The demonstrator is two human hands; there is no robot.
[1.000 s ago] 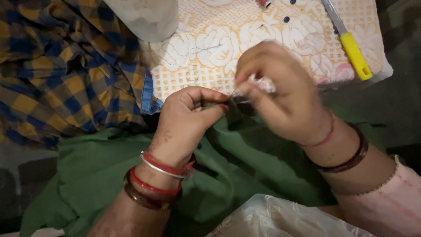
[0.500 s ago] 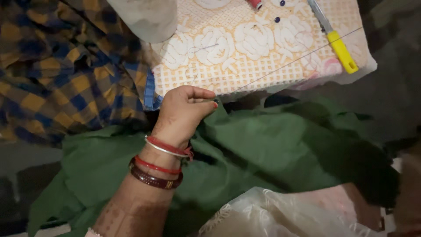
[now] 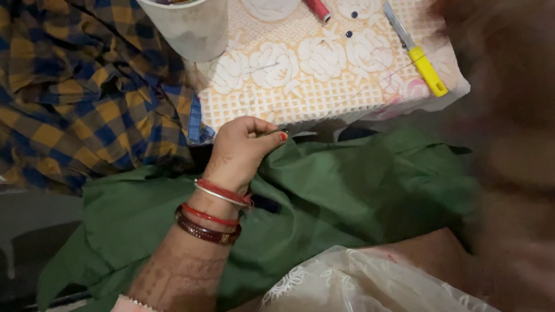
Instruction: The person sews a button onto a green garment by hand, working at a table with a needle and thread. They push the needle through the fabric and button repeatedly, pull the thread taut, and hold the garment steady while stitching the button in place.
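Open across the green cloth point(image 3: 370, 185) below the cushion's near edge. Blocked at the patterned cushion point(image 3: 300, 92): white cup point(image 3: 188, 29) at far-left corner, yellow-handled cutter point(image 3: 419, 55) along right edge.

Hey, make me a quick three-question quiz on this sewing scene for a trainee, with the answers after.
1. True or false: the left hand rests on green cloth.
2. Which lies on the patterned mat? A: scissors. B: a yellow-handled cutter. C: a ruler.
3. What colour is the spool at the top edge?

Key: 1 true. 2 B. 3 red. The right hand is a blur at the right edge, so nothing is asked about it.
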